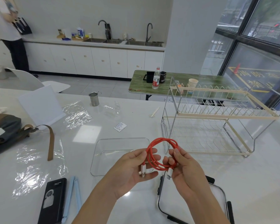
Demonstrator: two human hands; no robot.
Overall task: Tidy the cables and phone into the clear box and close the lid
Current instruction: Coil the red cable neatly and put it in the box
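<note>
One head-worn wide-angle view looks forward and down, close over the white table.

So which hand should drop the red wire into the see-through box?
Probably the left hand. It pinches the red cable and already hovers over the clear box; the right hand sits nearer the lid.

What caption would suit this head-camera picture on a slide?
Both hands, left hand and right hand, hold a coiled red cable above the open clear box; lid and phone wait nearby.
</note>
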